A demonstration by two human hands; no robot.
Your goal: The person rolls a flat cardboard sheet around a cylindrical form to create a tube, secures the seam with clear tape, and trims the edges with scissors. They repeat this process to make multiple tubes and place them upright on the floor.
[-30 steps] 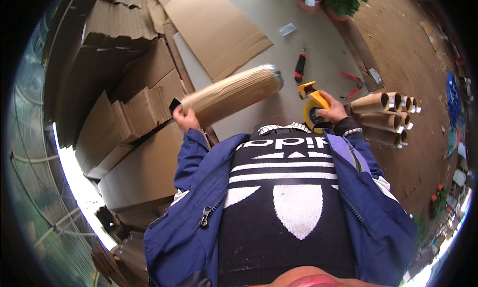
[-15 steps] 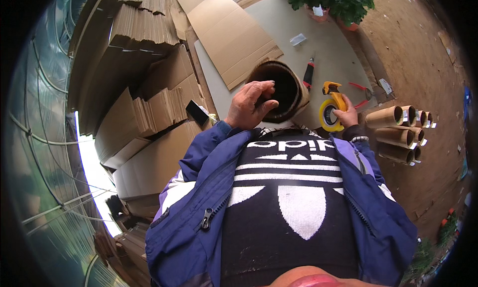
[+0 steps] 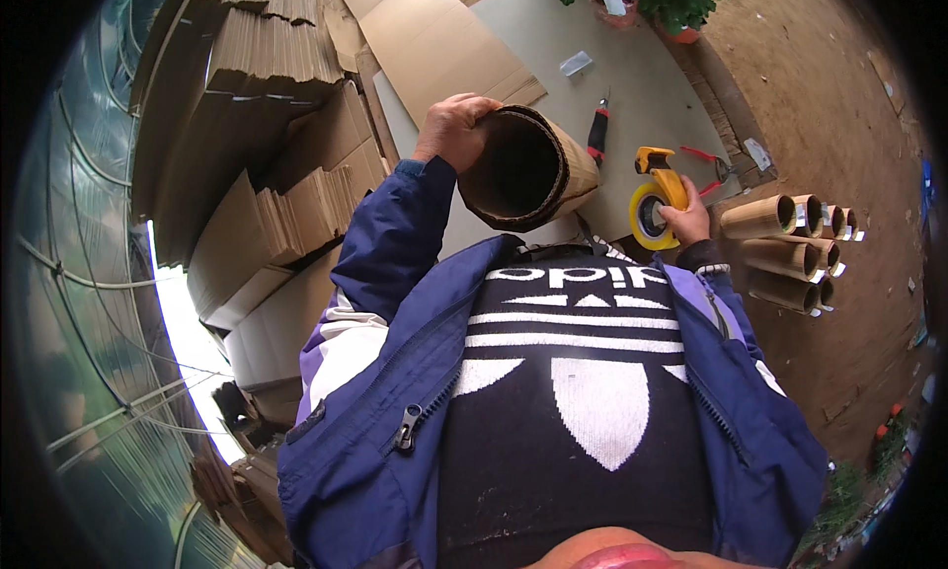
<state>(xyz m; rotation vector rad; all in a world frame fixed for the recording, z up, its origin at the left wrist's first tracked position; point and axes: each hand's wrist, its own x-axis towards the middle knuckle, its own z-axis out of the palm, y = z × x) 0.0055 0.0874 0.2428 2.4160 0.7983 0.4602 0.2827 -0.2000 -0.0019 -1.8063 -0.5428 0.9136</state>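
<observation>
Left grip shifts onto the rim of a cardboard tube, pinching it; right grip clasps a tape dispenser (yellow-handled).

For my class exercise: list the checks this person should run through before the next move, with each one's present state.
1. Left hand on the rim of the cardboard tube: ok.
2. Right hand holding the yellow tape dispenser: ok.
3. Loose tape end ready: cannot tell; it doesn't show clearly.
4. Knife with the red and black handle well away from the tube: not ok; it lies close beside it.
5. Red-handled tool out of the right hand's way: not ok; it lies just beyond the hand and dispenser.
</observation>
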